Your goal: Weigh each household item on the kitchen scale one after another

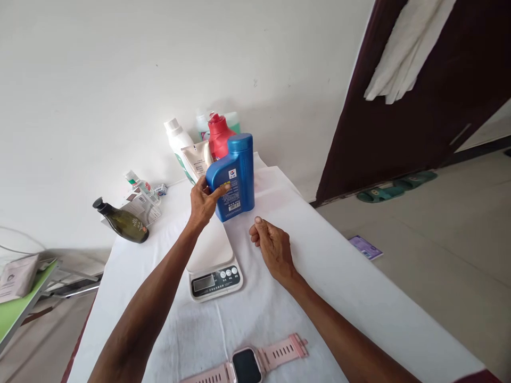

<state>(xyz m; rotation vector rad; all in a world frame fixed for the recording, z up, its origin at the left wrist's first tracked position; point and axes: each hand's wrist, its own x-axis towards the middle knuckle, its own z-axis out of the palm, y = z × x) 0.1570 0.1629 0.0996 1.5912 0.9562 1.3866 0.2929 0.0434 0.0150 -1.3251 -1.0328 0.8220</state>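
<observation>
My left hand [205, 201] grips a blue plastic bottle [243, 175] by its side, thumb across the label. The bottle stands nearly upright over the far right part of a white digital scale [211, 247]; whether its base touches the scale I cannot tell. To the right of the scale, my right hand [274, 246] is closed, fingers curled in and thumb on top. Anything inside that hand is hidden. The scale's display [203, 283] looks blank. Nearer me lies a pink-strapped smartwatch [246, 364] with a dark screen.
Behind the blue bottle stand a red bottle [219, 137], a white bottle [178, 139] and a beige tube [198, 158]. A dark green pump bottle [123, 222] leans at the left beside small boxes [144, 207]. The white-covered table [343, 287] ends at the right above a tiled floor.
</observation>
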